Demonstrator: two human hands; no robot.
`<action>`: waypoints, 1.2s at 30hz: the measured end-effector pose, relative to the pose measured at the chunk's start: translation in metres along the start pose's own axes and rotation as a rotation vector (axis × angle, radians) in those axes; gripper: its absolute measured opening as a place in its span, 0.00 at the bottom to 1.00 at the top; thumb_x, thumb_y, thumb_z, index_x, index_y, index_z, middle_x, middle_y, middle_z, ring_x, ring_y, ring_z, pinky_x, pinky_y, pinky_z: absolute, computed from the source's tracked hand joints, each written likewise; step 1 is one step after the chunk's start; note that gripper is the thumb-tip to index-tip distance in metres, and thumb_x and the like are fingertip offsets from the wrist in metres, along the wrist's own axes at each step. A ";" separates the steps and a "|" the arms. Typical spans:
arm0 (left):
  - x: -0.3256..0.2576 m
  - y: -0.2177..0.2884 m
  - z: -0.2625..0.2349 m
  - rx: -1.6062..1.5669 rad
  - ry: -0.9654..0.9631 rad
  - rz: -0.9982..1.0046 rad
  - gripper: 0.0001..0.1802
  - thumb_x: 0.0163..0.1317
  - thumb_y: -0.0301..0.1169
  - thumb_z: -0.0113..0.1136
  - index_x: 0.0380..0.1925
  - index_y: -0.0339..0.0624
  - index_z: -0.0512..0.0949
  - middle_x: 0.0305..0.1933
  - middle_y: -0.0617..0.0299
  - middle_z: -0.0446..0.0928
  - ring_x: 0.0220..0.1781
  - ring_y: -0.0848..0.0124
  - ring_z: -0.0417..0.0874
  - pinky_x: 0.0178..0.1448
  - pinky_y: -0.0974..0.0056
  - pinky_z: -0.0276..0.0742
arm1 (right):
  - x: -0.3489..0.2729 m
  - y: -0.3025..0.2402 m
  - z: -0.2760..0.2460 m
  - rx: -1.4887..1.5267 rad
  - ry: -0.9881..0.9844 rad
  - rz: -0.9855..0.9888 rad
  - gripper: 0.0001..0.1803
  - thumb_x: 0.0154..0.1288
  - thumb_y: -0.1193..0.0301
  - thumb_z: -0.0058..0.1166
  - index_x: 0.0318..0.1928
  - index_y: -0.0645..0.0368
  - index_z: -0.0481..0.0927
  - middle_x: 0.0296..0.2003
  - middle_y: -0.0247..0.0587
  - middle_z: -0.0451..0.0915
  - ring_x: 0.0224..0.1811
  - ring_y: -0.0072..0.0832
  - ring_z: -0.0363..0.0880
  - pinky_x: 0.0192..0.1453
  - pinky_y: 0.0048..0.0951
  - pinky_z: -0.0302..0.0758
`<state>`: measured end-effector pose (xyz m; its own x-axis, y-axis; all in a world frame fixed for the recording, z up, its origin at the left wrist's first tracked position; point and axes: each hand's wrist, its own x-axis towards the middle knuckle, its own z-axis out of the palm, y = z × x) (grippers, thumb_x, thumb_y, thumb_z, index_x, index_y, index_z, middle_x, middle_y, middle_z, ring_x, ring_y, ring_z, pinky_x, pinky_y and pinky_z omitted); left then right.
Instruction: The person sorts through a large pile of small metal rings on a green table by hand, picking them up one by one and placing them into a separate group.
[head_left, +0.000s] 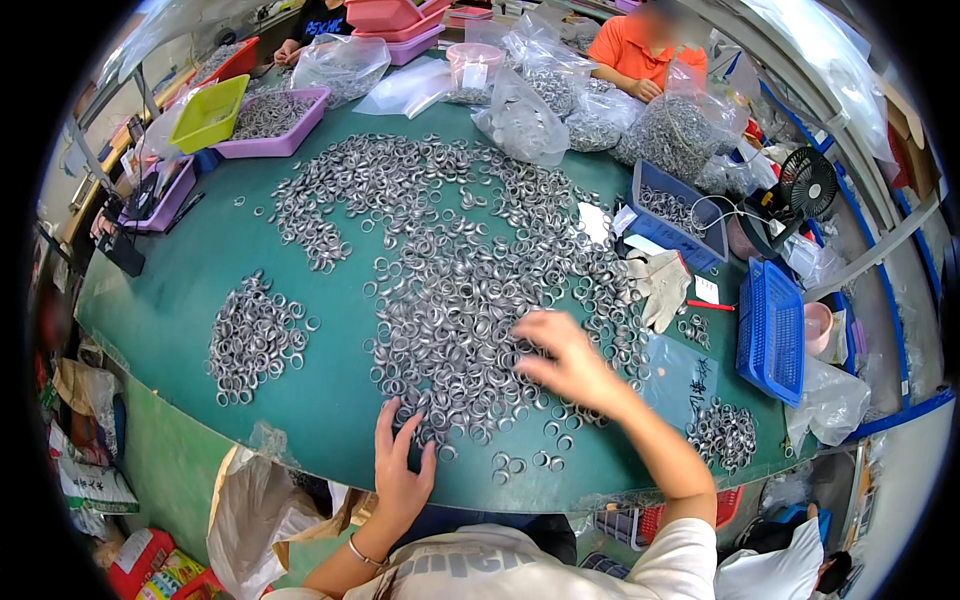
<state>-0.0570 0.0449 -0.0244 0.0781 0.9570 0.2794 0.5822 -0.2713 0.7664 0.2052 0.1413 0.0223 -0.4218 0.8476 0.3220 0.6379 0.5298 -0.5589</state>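
Bags [522, 122] and bins [672, 241] crowd beyond rings [470, 300] on a table [320, 430]; left hand [403, 472], fingers parted, at their near edge; right hand [572, 368] blurred, grip unclear

A white short-sleeved shirt [600, 572] bears grey lettering [468, 562], and a slim bracelet [365, 556] circles the left wrist [377, 538].

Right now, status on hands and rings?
Left hand at near edge of rings; right hand blurred over them. Rings loose, heaped on table. Glove at heap's right edge.
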 end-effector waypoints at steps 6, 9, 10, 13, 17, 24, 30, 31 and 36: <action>0.000 -0.005 0.006 -0.061 -0.041 0.066 0.20 0.48 0.18 0.59 0.44 0.39 0.74 0.59 0.46 0.64 0.63 0.47 0.62 0.65 0.53 0.58 | -0.016 -0.056 0.058 -0.379 -0.055 0.008 0.23 0.50 0.63 0.60 0.47 0.57 0.74 0.53 0.47 0.66 0.59 0.46 0.59 0.60 0.48 0.56; -0.003 -0.004 0.004 -0.021 -0.109 0.137 0.19 0.48 0.18 0.58 0.44 0.39 0.74 0.59 0.48 0.63 0.65 0.47 0.59 0.66 0.52 0.57 | -0.022 -0.058 0.066 -0.285 0.058 -0.001 0.14 0.47 0.73 0.60 0.37 0.59 0.75 0.45 0.41 0.71 0.54 0.44 0.63 0.55 0.44 0.61; -0.005 0.000 0.006 0.004 -0.130 0.147 0.19 0.49 0.18 0.58 0.44 0.39 0.74 0.59 0.48 0.63 0.66 0.47 0.58 0.66 0.52 0.56 | -0.026 -0.061 0.064 -0.306 0.038 -0.035 0.12 0.48 0.73 0.54 0.37 0.61 0.75 0.46 0.44 0.71 0.53 0.45 0.64 0.55 0.45 0.61; -0.016 0.004 0.007 -0.034 -0.163 0.136 0.19 0.50 0.18 0.57 0.45 0.39 0.74 0.59 0.48 0.62 0.67 0.46 0.55 0.67 0.51 0.55 | -0.044 -0.063 0.067 -0.362 0.020 -0.047 0.12 0.47 0.76 0.50 0.36 0.60 0.74 0.44 0.43 0.71 0.50 0.42 0.66 0.51 0.41 0.65; -0.024 0.006 0.013 -0.068 -0.200 0.170 0.20 0.50 0.18 0.57 0.46 0.38 0.73 0.60 0.47 0.61 0.66 0.47 0.57 0.66 0.51 0.55 | -0.062 -0.059 0.065 -0.301 0.132 -0.029 0.13 0.44 0.80 0.55 0.35 0.60 0.75 0.35 0.39 0.74 0.38 0.37 0.71 0.44 0.35 0.66; -0.026 0.010 0.007 -0.118 -0.113 0.156 0.21 0.49 0.15 0.57 0.46 0.38 0.74 0.56 0.47 0.65 0.61 0.50 0.65 0.62 0.56 0.62 | -0.078 -0.061 0.069 0.769 0.535 0.576 0.13 0.56 0.85 0.53 0.43 0.67 0.75 0.32 0.35 0.77 0.32 0.21 0.75 0.41 0.21 0.72; -0.023 0.027 -0.005 -0.476 -0.219 0.013 0.19 0.53 0.16 0.55 0.48 0.35 0.72 0.44 0.55 0.73 0.41 0.68 0.75 0.42 0.69 0.72 | -0.100 -0.099 0.068 1.607 0.499 0.731 0.13 0.60 0.82 0.51 0.47 0.68 0.75 0.35 0.41 0.79 0.35 0.26 0.77 0.45 0.26 0.74; -0.026 0.030 -0.005 -0.676 -0.325 -0.145 0.18 0.56 0.17 0.54 0.48 0.34 0.71 0.42 0.57 0.73 0.39 0.71 0.74 0.40 0.71 0.72 | -0.101 -0.110 0.072 1.341 0.496 0.718 0.12 0.59 0.82 0.51 0.46 0.68 0.76 0.35 0.41 0.79 0.36 0.26 0.77 0.45 0.25 0.73; -0.029 0.032 0.002 -0.981 -0.592 -0.444 0.15 0.66 0.27 0.46 0.50 0.33 0.70 0.29 0.64 0.72 0.27 0.80 0.69 0.30 0.75 0.68 | -0.099 -0.140 0.072 0.282 0.258 0.235 0.14 0.50 0.84 0.55 0.40 0.63 0.80 0.37 0.41 0.77 0.40 0.34 0.75 0.47 0.28 0.71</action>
<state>-0.0392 0.0092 -0.0093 0.5324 0.8157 -0.2263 -0.1833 0.3721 0.9099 0.1113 -0.0186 0.0135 -0.0889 0.9427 0.3216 0.4813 0.3234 -0.8148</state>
